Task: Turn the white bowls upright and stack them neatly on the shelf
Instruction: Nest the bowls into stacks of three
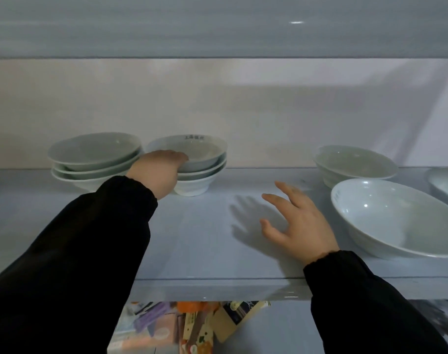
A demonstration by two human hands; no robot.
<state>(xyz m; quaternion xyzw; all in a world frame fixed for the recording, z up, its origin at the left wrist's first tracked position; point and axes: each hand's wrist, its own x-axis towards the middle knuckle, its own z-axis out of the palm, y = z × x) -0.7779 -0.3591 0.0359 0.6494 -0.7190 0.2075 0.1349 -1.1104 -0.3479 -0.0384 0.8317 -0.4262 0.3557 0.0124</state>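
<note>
A: Head view, status?

B: Two three-high stacks of upright white bowls at the back left of the shelf (pixel 205 238): far-left stack (pixel 95 159) and middle stack (pixel 205 172). Left hand (pixel 158 172) has its fingers curled over the middle stack's top rim, gripping it.

A: Right side?

B: Right hand (pixel 299 221) hovers with fingers spread, holding nothing. Rear bowl (pixel 355 164), front bowl (pixel 396 221) and edge bowl (pixel 445 185) sit upright but unstacked. Judged past halfway; stacking remains.

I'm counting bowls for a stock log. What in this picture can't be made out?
Head view only.
Left hand covers the near side of the lettered stack; its grip there is unclear.
Rightmost bowl: cut off by the frame edge.
Lettering inside that stack: too small to read.
Packets under the shelf: blurred, partly hidden by the sleeves.
</note>
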